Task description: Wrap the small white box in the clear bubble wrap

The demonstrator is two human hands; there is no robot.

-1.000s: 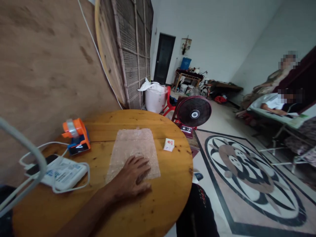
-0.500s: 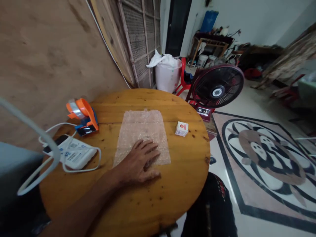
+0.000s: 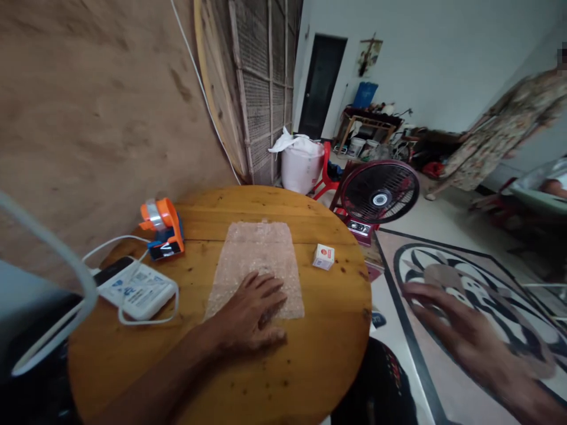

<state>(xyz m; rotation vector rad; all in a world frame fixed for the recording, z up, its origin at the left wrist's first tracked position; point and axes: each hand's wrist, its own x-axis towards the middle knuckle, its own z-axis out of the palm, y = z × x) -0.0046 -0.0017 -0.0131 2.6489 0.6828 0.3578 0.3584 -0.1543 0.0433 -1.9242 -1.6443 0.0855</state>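
Observation:
My left hand (image 3: 250, 310) lies flat, fingers spread, on the near end of a sheet of bubble wrap (image 3: 257, 254) spread on the round wooden table (image 3: 305, 360). My right hand (image 3: 460, 330) hovers open and blurred in the air to the right of the table, holding nothing. A small white and red box (image 3: 323, 257) sits on the table just right of the bubble wrap, between the two hands.
An orange tape dispenser (image 3: 162, 230) and a white power bank with cable (image 3: 137, 289) lie at the table's left. A plywood board (image 3: 88, 118) leans behind. A red floor fan (image 3: 378, 195) stands beyond the table, and a person in a patterned dress (image 3: 500, 136) walks at the far right.
My right hand has come into view at the right, fingers spread. The left hand has stayed on the bubble wrap. The view has tilted up, and a person now walks across the room.

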